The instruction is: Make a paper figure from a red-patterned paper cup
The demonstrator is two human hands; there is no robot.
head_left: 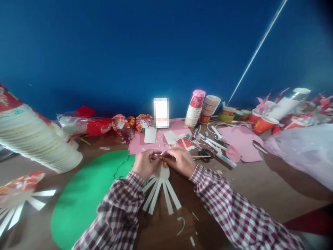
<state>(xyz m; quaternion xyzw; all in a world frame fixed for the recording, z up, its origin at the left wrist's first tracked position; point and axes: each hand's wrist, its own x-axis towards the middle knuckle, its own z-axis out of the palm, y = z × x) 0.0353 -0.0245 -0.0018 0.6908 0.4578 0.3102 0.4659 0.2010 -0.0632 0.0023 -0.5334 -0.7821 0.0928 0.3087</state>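
A paper cup (162, 173) cut into strips lies in front of me, its white strips fanned out towards me around the round base. My left hand (147, 162) and my right hand (180, 160) meet at its far edge, fingertips pinched together. Between them shows a small curled red-and-yellow strip (164, 164) of the cup, which both hands appear to grip. The fingers cover part of the far strips. At the left lies another cut paper cup (24, 196), also with splayed strips.
A green paper sheet (85, 198) lies under my left forearm. A leaning stack of cups (41, 139) stands at left. Beyond my hands are pink paper (240, 139), black-handled scissors (206, 155) and markers (221, 158). More cup stacks (195, 109) stand near the blue wall. Paper scraps (180, 225) lie close by.
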